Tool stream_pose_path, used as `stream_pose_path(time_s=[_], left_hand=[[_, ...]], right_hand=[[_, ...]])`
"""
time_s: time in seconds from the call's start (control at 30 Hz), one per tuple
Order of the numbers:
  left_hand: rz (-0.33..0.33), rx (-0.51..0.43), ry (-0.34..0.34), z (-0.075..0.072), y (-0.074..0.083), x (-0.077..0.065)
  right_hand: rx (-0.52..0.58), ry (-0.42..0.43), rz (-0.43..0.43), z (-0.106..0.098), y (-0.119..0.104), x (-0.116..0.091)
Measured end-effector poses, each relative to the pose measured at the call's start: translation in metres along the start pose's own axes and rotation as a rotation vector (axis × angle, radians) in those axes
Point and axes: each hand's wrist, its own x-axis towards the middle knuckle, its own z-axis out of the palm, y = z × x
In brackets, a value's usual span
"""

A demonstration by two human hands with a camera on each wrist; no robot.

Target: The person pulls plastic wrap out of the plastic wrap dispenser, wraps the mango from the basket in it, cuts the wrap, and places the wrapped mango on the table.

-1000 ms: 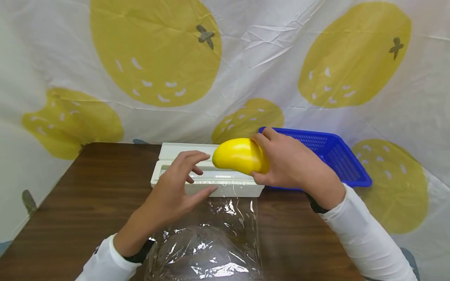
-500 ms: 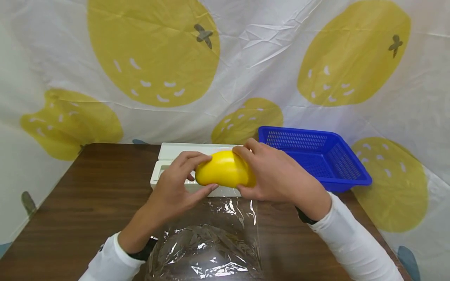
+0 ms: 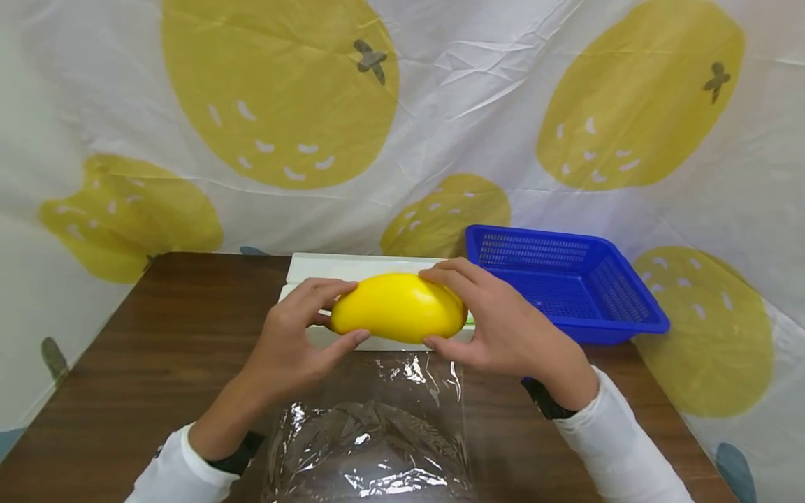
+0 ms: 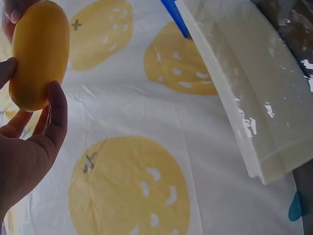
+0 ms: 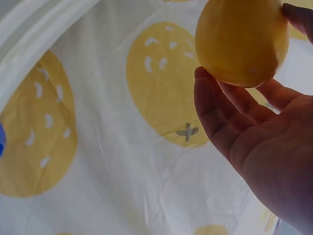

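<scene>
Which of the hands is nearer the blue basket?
Right. The right hand partly hides the blue basket; the left hand is farther, at the left end of the yellow object.

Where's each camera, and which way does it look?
Head: on the head, looking forward and down at the glossy yellow oval fruit; left hand, right hand and white sleeves show.
Left wrist: worn there, facing the white yellow-printed cloth; left hand shows.
Right wrist: worn there, facing that cloth; right hand shows.
Both wrist views share the fruit.
</scene>
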Motion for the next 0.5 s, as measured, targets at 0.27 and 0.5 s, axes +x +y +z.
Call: stream_pose_path(time_s=[0.27,0.5], left_hand=[[-0.044,0.057,-0.115,-0.002,-0.013,-0.018],[-0.103,0.149,-0.210,0.004,-0.028,-0.040]], right_hand=[[0.079,-0.070,0.022,0.035,0.006,-0.009],[0.105,-0.134,0.061,0.070,0.011,-0.015]])
